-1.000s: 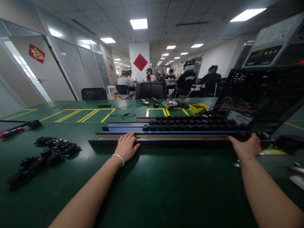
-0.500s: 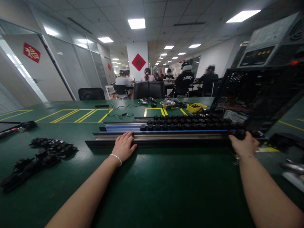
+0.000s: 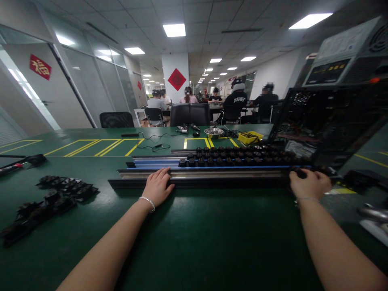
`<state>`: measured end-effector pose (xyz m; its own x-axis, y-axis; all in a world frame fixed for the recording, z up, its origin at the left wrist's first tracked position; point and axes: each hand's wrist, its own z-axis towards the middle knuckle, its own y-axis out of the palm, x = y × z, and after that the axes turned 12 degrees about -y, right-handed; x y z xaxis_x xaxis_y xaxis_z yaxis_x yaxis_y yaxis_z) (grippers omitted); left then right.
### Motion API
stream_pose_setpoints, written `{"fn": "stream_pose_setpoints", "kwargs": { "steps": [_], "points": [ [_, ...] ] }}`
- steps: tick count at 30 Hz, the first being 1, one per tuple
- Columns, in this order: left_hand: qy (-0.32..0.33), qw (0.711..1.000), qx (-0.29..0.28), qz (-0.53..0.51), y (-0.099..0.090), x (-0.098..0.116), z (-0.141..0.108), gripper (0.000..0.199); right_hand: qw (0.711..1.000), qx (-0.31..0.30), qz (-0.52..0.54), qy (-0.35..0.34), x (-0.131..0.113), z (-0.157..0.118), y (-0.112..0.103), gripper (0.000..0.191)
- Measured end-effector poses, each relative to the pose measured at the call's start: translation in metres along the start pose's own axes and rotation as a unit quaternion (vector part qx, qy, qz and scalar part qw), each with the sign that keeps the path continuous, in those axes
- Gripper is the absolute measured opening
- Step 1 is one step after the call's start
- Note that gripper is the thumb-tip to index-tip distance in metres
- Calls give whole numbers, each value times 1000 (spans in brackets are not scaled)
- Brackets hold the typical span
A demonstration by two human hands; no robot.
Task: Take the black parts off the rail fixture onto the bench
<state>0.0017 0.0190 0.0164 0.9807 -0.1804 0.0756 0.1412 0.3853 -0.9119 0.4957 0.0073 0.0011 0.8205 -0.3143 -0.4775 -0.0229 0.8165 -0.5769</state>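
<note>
A long black rail (image 3: 230, 183) with a metallic channel lies crosswise in front of me. Over its left part, my left hand (image 3: 157, 186) grips it, fingers across the top and thumb on the near side. At the rail's right end, my right hand (image 3: 309, 185) is closed round a small black socket module (image 3: 302, 173), mostly hidden by the fingers. Just behind lies a blue-lined rail (image 3: 157, 163) carrying a row of black socket modules (image 3: 210, 162). Another row of modules (image 3: 233, 149) stands farther back.
Loose black modules (image 3: 65, 190) lie in a pile on the green table (image 3: 206, 238) to the left. An open computer case (image 3: 327, 117) stands at the right. Behind the rails are a metal bowl (image 3: 214, 132), a yellow basket (image 3: 250, 138) and cables. People sit at tables beyond.
My right hand has shifted slightly left along the rail with the small black module, its wrist turning a little. My left hand stays in place on the rail.
</note>
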Motion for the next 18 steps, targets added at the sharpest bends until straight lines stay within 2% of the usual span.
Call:
{"fn": "stream_pose_setpoints", "kwargs": {
  "steps": [2, 4, 12, 18],
  "points": [
    [-1, 1000, 0, 0, 0, 0, 0, 21, 999, 0, 5, 41, -3, -1, -1, 48],
    [-2, 1000, -1, -1, 0, 1, 0, 21, 999, -11, 4, 52, -6, -3, -2, 47],
    [-3, 1000, -4, -4, 0, 0, 0, 21, 1000, -6, -20, 4, -10, -8, -3, 46],
    [-2, 1000, -2, -3, 2, -1, 0, 21, 998, 39, -23, -43, -13, -9, -2, 37]
  ]
}}
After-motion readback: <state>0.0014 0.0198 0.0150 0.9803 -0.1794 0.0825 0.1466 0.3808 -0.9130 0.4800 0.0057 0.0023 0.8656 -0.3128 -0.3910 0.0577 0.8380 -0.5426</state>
